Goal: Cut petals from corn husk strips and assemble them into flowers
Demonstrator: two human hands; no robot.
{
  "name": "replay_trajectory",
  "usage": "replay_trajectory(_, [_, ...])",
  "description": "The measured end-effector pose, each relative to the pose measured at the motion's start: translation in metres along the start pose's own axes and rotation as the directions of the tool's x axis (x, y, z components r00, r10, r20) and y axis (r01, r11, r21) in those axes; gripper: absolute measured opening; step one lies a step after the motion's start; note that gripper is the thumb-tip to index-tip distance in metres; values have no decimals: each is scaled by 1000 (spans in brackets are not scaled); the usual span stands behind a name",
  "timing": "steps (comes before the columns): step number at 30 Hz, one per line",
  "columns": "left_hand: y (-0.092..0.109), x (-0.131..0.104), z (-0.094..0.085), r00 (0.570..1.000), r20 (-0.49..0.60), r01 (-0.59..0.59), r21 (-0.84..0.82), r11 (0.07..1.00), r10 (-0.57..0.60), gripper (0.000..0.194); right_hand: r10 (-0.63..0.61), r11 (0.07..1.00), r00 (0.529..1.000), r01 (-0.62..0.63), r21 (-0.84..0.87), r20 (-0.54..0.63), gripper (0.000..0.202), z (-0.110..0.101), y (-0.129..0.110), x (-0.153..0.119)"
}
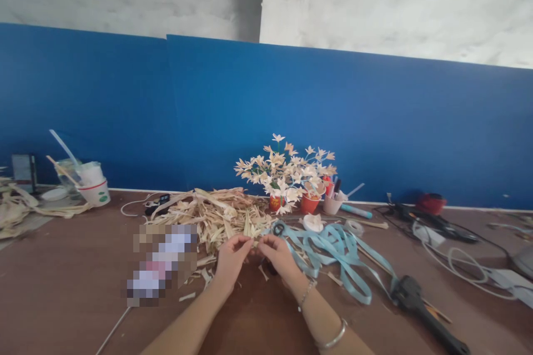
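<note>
My left hand [234,259] and my right hand [280,256] meet low in the middle of the head view, in front of a heap of dried husk strips [216,213]. Thumb and fingers of each are pinched together on a small pale piece of dried husk [255,244], mostly covered by the fingertips. Beyond them, husk flowers [283,169] on thin stems stand in a red cup [276,203] and an orange-red cup [310,203]. Loose light-blue ribbon [333,247] lies beside my right hand.
A blurred-out object [162,266] lies left of my forearm. A black tool [425,310] rests at the front right. White cables [458,266] spread at the right. A paper cup [95,191] stands at the far left. The blue partition [333,105] backs the table.
</note>
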State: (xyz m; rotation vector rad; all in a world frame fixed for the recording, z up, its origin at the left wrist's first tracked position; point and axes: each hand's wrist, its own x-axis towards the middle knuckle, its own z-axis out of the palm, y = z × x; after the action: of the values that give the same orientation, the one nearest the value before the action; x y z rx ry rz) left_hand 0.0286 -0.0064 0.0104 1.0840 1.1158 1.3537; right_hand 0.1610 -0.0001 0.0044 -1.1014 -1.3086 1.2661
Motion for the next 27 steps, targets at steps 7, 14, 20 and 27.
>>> replay_trajectory(7, [-7, 5, -3, 997, -4, 75, -55, 996, -75, 30, -51, 999, 999, 51, 5, -6, 24, -1, 0, 0])
replay_trajectory(14, [-6, 5, -5, 996, 16, 91, -133, 987, -89, 33, -119, 992, 993, 118, -49, -20, 26, -2, 0, 1])
replay_trajectory(20, [-6, 4, -5, 997, 43, 68, -29, 997, -67, 30, -90, 994, 996, 88, -67, -27, 24, -2, -1, 1])
replay_trajectory(27, [-13, 4, -2, 997, 50, -61, 195, 979, 52, 22, -170, 932, 980, 125, -341, -105, 15, 4, -2, -1])
